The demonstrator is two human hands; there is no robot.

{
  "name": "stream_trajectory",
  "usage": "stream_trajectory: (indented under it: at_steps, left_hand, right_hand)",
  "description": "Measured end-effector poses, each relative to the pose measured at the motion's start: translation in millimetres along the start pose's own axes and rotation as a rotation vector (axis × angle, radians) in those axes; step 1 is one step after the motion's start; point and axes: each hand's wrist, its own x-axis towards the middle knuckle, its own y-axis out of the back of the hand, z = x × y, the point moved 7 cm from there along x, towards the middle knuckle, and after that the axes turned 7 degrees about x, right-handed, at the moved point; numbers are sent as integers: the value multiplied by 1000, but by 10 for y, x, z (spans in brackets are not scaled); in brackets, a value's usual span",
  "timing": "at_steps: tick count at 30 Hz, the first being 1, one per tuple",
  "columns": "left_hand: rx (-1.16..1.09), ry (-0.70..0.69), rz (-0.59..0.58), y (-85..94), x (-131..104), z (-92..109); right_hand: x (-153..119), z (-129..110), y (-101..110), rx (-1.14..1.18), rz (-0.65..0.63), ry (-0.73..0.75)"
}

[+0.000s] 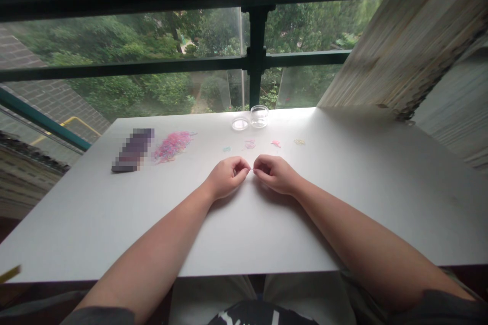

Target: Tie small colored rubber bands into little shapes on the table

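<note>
My left hand (231, 176) and my right hand (276, 175) meet over the middle of the white table (236, 244), fingertips pinched and almost touching. Between them runs a tiny pinkish rubber band (251, 169), gripped from both sides and mostly hidden by the fingers. Just beyond the hands lie small sorted clusters in a row: green bands (226, 149), pale pink-purple bands (250, 144), brighter pink bands (275, 143) and yellowish bands (299, 141). A larger mixed heap of colourful bands (173, 146) is spread out to the left.
At the table's far edge stands a clear round jar (259, 118), with a clear shallow lid (240, 124) beside it. A dark, pixelated oblong object (133, 150) lies left of the heap. Behind are a green-framed window (257, 51) and a curtain (366, 45) at right.
</note>
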Motion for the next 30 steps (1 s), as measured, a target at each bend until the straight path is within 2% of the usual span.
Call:
stream_trajectory:
  at_steps: [14,20,25,30]
  left_hand:
    - [-42,12,-13,4,-4,-22]
    - [-135,-25,8,3,-30,5]
    - [-107,-53,-11,0,-36,60]
    - [-84,-27,1,10,-20,33]
  right_hand:
    - [2,23,5,-18,4,-3]
    - [7,25,7,-12,2,-7]
    - [12,41,-1,-12,-6,-21]
    - [8,43,-5,-13,-13,-30]
